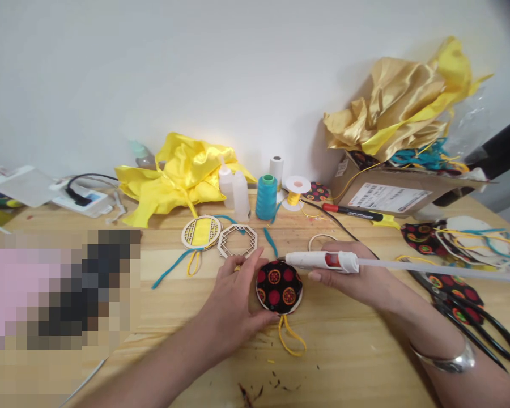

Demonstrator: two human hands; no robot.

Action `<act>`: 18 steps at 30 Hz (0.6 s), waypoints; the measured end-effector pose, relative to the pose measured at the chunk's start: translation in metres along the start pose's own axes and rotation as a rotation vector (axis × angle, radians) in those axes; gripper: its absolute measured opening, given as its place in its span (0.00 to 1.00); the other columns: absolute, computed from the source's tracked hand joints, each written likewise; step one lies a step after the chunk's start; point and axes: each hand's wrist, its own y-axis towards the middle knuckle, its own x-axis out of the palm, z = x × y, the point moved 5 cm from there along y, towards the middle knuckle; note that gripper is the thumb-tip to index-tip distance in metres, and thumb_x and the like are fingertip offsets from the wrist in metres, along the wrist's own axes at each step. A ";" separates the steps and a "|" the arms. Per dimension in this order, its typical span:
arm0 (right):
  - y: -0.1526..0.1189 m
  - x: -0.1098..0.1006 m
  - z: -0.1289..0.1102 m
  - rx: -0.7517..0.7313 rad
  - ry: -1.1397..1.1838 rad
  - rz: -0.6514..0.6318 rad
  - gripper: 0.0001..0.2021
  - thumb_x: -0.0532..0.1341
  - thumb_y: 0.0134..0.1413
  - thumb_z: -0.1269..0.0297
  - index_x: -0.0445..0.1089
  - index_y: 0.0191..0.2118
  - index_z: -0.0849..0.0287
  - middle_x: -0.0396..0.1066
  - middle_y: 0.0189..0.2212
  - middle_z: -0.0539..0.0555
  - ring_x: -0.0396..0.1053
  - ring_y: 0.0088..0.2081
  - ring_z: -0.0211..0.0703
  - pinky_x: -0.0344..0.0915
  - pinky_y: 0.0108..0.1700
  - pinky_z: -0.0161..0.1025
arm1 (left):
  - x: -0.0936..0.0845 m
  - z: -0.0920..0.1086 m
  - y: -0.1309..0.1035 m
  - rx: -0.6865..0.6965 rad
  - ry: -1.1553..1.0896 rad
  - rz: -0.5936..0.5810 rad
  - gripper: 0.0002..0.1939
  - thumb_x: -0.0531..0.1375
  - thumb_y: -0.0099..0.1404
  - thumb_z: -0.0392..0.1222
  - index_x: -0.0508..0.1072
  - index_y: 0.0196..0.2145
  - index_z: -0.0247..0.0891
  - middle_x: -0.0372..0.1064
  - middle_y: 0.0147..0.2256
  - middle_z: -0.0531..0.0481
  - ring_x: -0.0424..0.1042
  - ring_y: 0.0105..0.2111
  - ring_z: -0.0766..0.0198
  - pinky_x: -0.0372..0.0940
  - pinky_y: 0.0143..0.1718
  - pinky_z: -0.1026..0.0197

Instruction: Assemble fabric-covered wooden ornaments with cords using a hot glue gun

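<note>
My left hand point(238, 292) is closed around the left edge of a round fabric disc point(279, 288), black with red and orange circles and a pale rim. A yellow cord loop point(292, 340) hangs from the disc's near edge. In my right hand point(344, 277) is a white hot glue gun point(323, 260) with a long clear glue stick point(412, 266) out of its back. Its nozzle points left, at the disc's far edge; whether it touches cannot be made out. Just beyond my left hand lie an octagonal wooden lattice frame point(238, 241) and a round lattice piece point(201, 232) with yellow fabric.
Yellow satin point(182, 181), white bottles point(241, 198), a teal thread cone point(266, 197) and a yellow thread spool point(294, 195) stand along the wall. A cardboard box point(385, 190) of fabric is at back right. Black scissors point(471, 317) lie beside my right forearm. A pixelated patch covers the left.
</note>
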 end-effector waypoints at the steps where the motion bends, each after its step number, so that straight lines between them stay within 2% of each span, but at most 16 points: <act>1: 0.000 -0.001 -0.001 -0.001 0.013 -0.005 0.17 0.59 0.55 0.51 0.63 0.24 0.58 0.60 0.21 0.47 0.57 0.23 0.35 0.53 0.23 0.35 | 0.000 0.000 0.000 -0.001 0.002 0.000 0.47 0.66 0.53 0.45 0.44 0.63 0.39 0.65 0.55 0.45 0.53 0.56 0.48 0.52 0.56 0.42; 5: 0.001 -0.005 -0.006 -0.030 0.018 -0.008 0.16 0.59 0.55 0.52 0.62 0.24 0.58 0.60 0.21 0.47 0.56 0.23 0.36 0.53 0.24 0.36 | -0.006 0.001 -0.001 0.003 0.006 0.064 0.45 0.67 0.52 0.49 0.51 0.61 0.37 0.64 0.54 0.41 0.56 0.55 0.47 0.57 0.54 0.42; 9: 0.000 -0.007 -0.017 -0.201 -0.068 0.028 0.18 0.59 0.54 0.50 0.60 0.23 0.58 0.59 0.21 0.48 0.54 0.23 0.36 0.52 0.25 0.37 | -0.026 0.008 -0.003 0.126 0.007 0.357 0.18 0.60 0.62 0.41 0.67 0.50 0.41 0.68 0.46 0.45 0.65 0.48 0.56 0.63 0.49 0.50; 11: -0.002 -0.007 -0.022 -0.315 -0.158 0.074 0.18 0.59 0.54 0.50 0.59 0.23 0.58 0.58 0.20 0.48 0.54 0.24 0.37 0.52 0.27 0.37 | -0.033 0.011 -0.004 0.161 -0.008 0.461 0.10 0.58 0.63 0.36 0.72 0.43 0.41 0.69 0.38 0.48 0.69 0.40 0.61 0.66 0.42 0.57; 14: -0.006 -0.004 -0.026 -0.431 -0.313 0.133 0.17 0.59 0.53 0.51 0.61 0.24 0.58 0.60 0.21 0.50 0.56 0.25 0.39 0.53 0.29 0.39 | -0.037 0.015 -0.006 0.181 -0.038 0.511 0.07 0.58 0.62 0.33 0.74 0.38 0.40 0.68 0.31 0.52 0.70 0.31 0.66 0.66 0.33 0.64; 18: -0.010 0.001 -0.028 -0.491 -0.454 0.139 0.11 0.58 0.54 0.56 0.64 0.27 0.59 0.63 0.23 0.52 0.60 0.29 0.43 0.55 0.34 0.42 | -0.039 0.020 -0.009 0.202 -0.028 0.566 0.07 0.60 0.60 0.32 0.75 0.36 0.40 0.69 0.28 0.53 0.70 0.28 0.68 0.66 0.30 0.65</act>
